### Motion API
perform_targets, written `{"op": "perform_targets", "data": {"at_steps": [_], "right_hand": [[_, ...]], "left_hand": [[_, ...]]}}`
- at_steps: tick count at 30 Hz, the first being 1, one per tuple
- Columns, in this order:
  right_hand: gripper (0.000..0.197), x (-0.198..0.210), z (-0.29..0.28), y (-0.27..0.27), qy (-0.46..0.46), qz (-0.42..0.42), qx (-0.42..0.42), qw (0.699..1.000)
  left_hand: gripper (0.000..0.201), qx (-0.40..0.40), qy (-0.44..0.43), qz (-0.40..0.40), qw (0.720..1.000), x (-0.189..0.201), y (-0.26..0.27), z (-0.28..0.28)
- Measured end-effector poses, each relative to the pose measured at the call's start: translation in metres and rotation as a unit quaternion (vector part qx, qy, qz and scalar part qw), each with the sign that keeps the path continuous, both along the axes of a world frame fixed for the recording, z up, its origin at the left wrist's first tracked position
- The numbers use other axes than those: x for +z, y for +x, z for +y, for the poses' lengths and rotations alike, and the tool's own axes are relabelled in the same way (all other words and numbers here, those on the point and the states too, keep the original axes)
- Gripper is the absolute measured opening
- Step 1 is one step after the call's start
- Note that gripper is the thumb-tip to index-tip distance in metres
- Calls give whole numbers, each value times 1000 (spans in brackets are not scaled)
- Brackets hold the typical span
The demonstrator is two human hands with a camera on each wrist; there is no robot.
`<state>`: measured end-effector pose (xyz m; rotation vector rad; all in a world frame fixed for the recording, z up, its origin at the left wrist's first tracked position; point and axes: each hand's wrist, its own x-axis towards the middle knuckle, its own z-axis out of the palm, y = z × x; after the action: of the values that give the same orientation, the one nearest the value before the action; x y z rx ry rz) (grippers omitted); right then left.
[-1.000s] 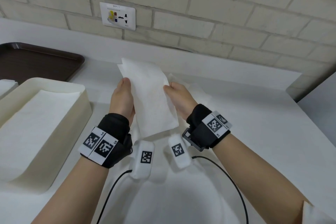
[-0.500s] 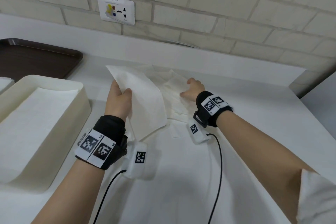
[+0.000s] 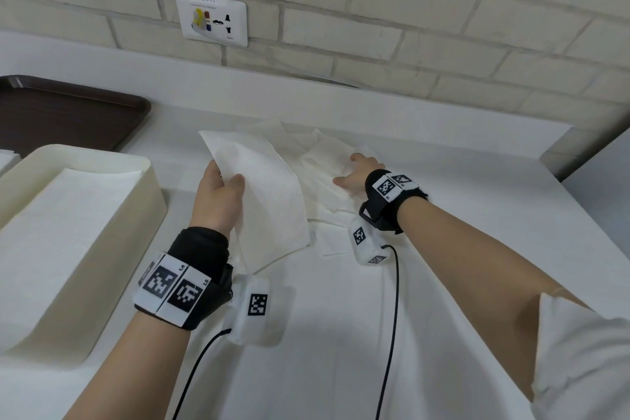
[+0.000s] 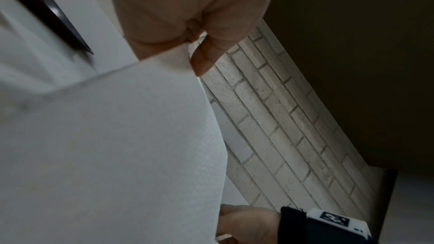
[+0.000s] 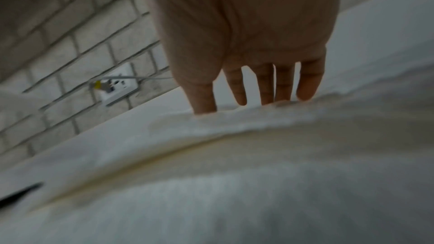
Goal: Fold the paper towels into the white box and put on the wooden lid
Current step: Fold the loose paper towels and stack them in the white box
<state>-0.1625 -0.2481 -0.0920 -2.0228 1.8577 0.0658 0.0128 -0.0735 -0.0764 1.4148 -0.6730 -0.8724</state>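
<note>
My left hand (image 3: 221, 186) pinches a folded white paper towel (image 3: 266, 194) by its left edge and holds it above the counter; the left wrist view shows thumb and fingers (image 4: 206, 57) closed on the towel (image 4: 105, 146). To its right lies a loose pile of paper towels (image 3: 324, 160) on the counter. My right hand (image 3: 354, 170) rests on that pile with straight fingers (image 5: 265, 84) touching the top sheet (image 5: 234, 155). The white box (image 3: 150, 181) stands at the left with folded towels (image 3: 51, 232) stacked inside. No wooden lid is in view.
A dark brown tray (image 3: 68, 112) lies at the back left beside the box. A wall socket (image 3: 211, 19) is set in the brick wall behind the white counter (image 3: 443, 283). Black cables (image 3: 392, 300) run from the wrist cameras toward me.
My right hand let go of the folded towel and reached right onto the loose pile. The left hand carried the towel a little to the left and lower.
</note>
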Motion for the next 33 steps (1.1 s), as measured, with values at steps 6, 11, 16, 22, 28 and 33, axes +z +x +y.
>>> {"op": "perform_targets", "data": {"at_steps": [6,11,16,22,28,33], "right_hand": [[84,-2,-6,-3,42,-25,-23,999],[66,-9,-12,1,50,-98,-42,993],[28,-5,-11,3,21,-169,-49,984],[38,14,-1,6,-61,-310,-67,946],[31,52,16,-1,-182,-425,-51,885],[35,86,38,-8,-238,-449,50,860]], "left_hand": [[38,-7,-8,-2,1000,-1,2,2],[37,-9,-9,-1,1000,-2,1,4],[34,-12,-1,-7,1000,-3,1,4],[39,-1,-12,12,1000,0,5,5],[45,5,-7,-15,1000,-1,6,4],[45,30,-28,-116,992,5,7,2]]}}
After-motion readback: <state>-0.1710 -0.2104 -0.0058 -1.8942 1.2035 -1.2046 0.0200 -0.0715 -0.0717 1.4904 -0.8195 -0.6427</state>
